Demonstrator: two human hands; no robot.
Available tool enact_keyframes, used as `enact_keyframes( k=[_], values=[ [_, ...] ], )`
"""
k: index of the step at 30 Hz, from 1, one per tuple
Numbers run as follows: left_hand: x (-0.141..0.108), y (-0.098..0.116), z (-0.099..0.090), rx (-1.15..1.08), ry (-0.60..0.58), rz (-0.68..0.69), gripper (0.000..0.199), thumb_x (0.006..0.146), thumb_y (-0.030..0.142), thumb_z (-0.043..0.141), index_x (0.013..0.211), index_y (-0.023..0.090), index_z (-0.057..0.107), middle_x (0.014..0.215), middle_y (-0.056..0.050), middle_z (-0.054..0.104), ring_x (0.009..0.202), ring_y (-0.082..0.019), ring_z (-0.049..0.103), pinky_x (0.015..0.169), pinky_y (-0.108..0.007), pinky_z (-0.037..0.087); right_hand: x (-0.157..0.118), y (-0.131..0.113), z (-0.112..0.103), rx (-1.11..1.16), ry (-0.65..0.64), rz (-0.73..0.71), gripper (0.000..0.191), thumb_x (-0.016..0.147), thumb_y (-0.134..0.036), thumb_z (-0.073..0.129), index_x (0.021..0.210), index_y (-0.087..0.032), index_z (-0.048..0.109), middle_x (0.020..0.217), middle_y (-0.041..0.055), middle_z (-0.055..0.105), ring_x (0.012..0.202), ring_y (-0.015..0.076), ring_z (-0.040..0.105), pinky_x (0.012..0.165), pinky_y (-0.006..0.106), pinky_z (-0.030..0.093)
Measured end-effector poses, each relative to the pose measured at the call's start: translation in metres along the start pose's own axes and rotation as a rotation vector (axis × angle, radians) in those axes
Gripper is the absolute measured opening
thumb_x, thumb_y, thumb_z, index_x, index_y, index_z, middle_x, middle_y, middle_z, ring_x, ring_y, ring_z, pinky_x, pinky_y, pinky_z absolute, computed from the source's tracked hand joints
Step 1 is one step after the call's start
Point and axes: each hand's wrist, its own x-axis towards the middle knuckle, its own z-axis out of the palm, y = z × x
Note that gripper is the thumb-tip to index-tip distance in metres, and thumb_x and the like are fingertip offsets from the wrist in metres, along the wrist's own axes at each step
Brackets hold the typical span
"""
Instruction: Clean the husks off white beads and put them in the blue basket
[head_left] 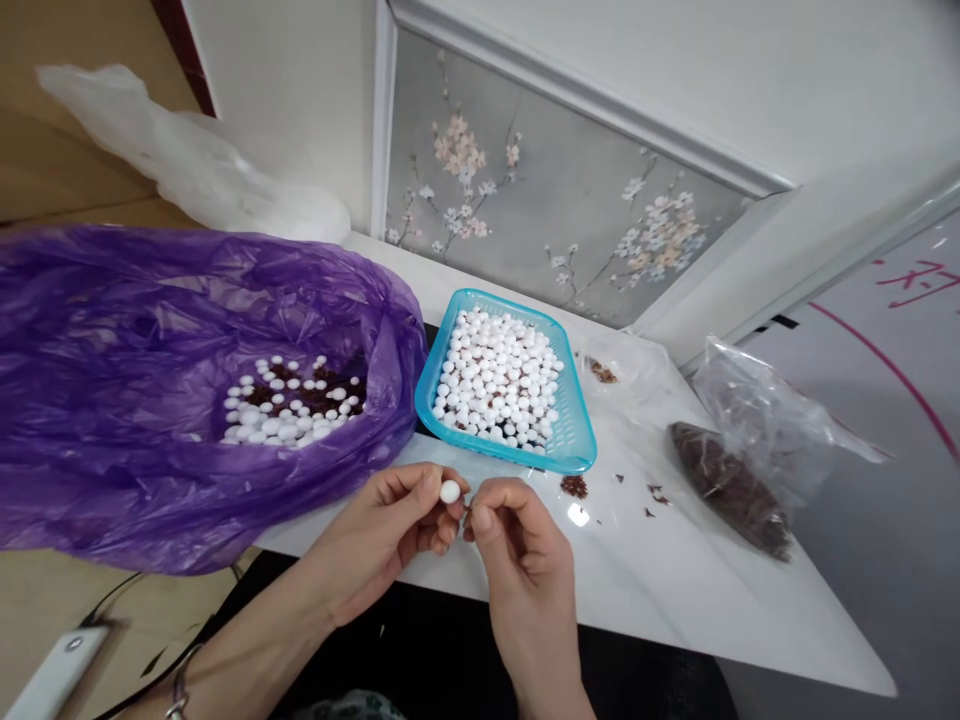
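Between the thumb and fingers of my left hand is a small white ball. Close beside it, my right hand is closed in a pinch; whatever its fingertips hold is too small to make out. Just beyond both hands stands a blue plastic basket filled with many similar white balls, with reddish-brown bits among them. A small heap of reddish-brown dried pieces lies on the white table near the basket's front corner.
On the left, a purple plastic bag gapes around more white balls and brown bits. A clear bag of dark brown material lies at the right. Scattered brown fragments dot the white tabletop. A floral picture panel stands behind.
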Motion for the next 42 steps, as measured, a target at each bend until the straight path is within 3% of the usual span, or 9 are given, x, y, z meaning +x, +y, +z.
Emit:
enact_keyframes(
  k=[7, 13, 17, 22, 32, 42],
  values=[
    [-0.0012, -0.0003, -0.001, 0.008, 0.017, -0.005, 0.02, 0.085, 0.034, 0.065, 0.08, 0.016, 0.072, 0.074, -0.001, 0.061, 0.06, -0.006, 0.05, 0.06, -0.016, 0.043, -0.0012, 0.0038, -0.0002, -0.019, -0.002, -0.027, 0.011, 0.092, -0.023, 0.053, 0.082, -0.022, 0.055, 0.078, -0.0019, 0.055, 0.069, 0.0124, 0.057, 0.066, 0.025, 0.05],
    [-0.0018, -0.0045, -0.005, -0.002, 0.085, 0.006, 0.016, 0.077, 0.026, 0.075, 0.093, 0.021, 0.076, 0.086, -0.002, 0.068, 0.078, -0.011, 0.059, 0.081, -0.021, 0.048, -0.0017, 0.004, -0.0047, -0.181, 0.067, -0.068, 0.01, 0.092, -0.025, 0.054, 0.083, -0.022, 0.057, 0.08, -0.0002, 0.056, 0.074, 0.0136, 0.054, 0.065, 0.024, 0.048],
    [-0.0027, -0.0044, -0.0054, -0.026, 0.087, 0.025, 0.023, 0.072, 0.024, 0.079, 0.095, 0.024, 0.075, 0.088, 0.0, 0.068, 0.075, -0.009, 0.059, 0.078, -0.019, 0.048, -0.0034, 0.0046, -0.0046, -0.193, 0.057, -0.075, 0.011, 0.092, -0.026, 0.054, 0.082, -0.022, 0.056, 0.078, -0.001, 0.054, 0.073, 0.0131, 0.053, 0.065, 0.023, 0.047],
    [-0.0031, -0.0029, -0.0058, -0.007, 0.04, 0.051, 0.009, 0.076, 0.025, 0.076, 0.082, 0.019, 0.072, 0.075, 0.002, 0.063, 0.071, -0.007, 0.056, 0.075, -0.016, 0.047, -0.0044, 0.0027, -0.0018, -0.178, 0.033, -0.092, 0.011, 0.093, -0.023, 0.053, 0.082, -0.023, 0.055, 0.08, -0.0022, 0.054, 0.074, 0.0122, 0.054, 0.067, 0.023, 0.046],
    [-0.0017, -0.0024, -0.0076, -0.02, 0.062, 0.015, 0.011, 0.079, 0.028, 0.073, 0.085, 0.019, 0.072, 0.083, 0.0, 0.064, 0.074, -0.008, 0.057, 0.074, -0.017, 0.049, -0.0034, 0.0022, -0.0007, -0.202, 0.007, -0.136, 0.011, 0.093, -0.019, 0.052, 0.083, -0.023, 0.055, 0.081, -0.0021, 0.053, 0.077, 0.0131, 0.055, 0.07, 0.025, 0.046],
    [-0.0016, -0.0017, -0.0065, -0.01, 0.042, 0.029, 0.011, 0.078, 0.028, 0.074, 0.083, 0.019, 0.071, 0.078, 0.002, 0.061, 0.072, -0.007, 0.056, 0.076, -0.016, 0.048, -0.0042, 0.0024, 0.0018, -0.345, 0.023, -0.201, 0.013, 0.093, -0.015, 0.05, 0.084, -0.024, 0.054, 0.082, -0.0025, 0.053, 0.077, 0.0123, 0.054, 0.07, 0.024, 0.043]
  ],
)
